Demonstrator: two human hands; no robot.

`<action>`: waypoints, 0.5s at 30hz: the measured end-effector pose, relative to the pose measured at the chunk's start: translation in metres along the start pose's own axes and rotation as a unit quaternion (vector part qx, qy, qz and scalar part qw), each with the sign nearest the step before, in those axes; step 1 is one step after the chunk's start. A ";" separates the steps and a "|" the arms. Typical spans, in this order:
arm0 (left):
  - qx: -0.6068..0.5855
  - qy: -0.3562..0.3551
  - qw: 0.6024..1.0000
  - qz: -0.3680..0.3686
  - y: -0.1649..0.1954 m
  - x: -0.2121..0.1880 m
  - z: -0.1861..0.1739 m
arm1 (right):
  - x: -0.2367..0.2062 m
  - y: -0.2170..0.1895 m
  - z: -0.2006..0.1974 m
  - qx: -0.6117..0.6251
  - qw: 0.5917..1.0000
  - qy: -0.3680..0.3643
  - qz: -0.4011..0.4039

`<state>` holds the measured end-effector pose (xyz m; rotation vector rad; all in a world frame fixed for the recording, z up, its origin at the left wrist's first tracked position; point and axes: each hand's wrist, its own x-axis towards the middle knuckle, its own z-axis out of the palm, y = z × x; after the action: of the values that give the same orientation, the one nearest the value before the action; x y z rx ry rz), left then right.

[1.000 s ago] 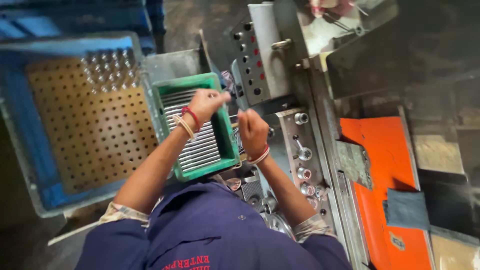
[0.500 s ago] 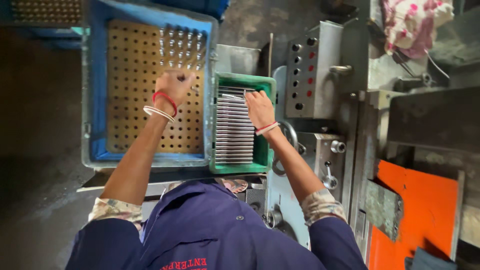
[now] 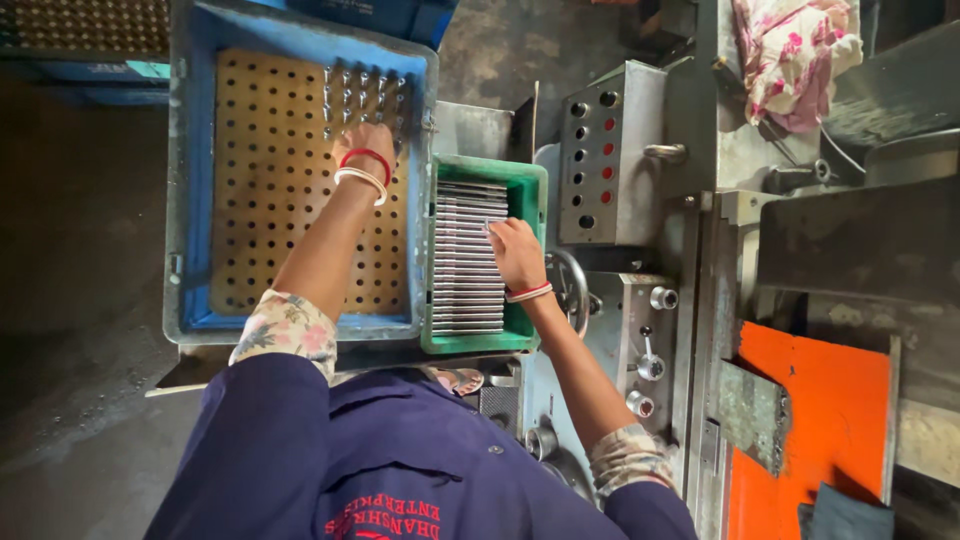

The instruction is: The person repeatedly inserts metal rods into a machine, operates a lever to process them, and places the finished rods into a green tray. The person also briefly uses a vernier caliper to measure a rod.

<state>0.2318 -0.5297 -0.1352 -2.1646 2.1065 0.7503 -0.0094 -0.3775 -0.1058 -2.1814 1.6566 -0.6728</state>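
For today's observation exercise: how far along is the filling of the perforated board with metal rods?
Done: a small cluster of rods stands in the perforated board's far corner, inside the blue crate. In hand: the left hand is at that cluster; the right hand rests on rods in the green tray. Left: most holes are empty, and the tray holds many rods.

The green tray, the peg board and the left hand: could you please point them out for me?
green tray (image 3: 527,190): head view, on its far right wall.
peg board (image 3: 265,180): head view, on a bare stretch of holes.
left hand (image 3: 368,140): head view, on its back.
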 end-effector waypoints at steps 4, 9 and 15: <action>0.077 0.015 0.996 0.031 -0.017 -0.003 -0.017 | -0.028 0.008 -0.002 0.006 1.000 0.025 0.016; 0.083 0.069 0.994 -0.008 -0.061 0.002 -0.036 | -0.050 0.010 0.001 -0.007 0.998 0.039 0.058; 0.066 0.035 0.997 -0.010 -0.061 0.004 -0.033 | -0.056 -0.008 0.000 0.025 0.997 0.039 0.061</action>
<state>0.3001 -0.5396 -0.1264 -2.1705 2.0979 0.5251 -0.0147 -0.3212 -0.1117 -2.0241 1.7770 -0.7656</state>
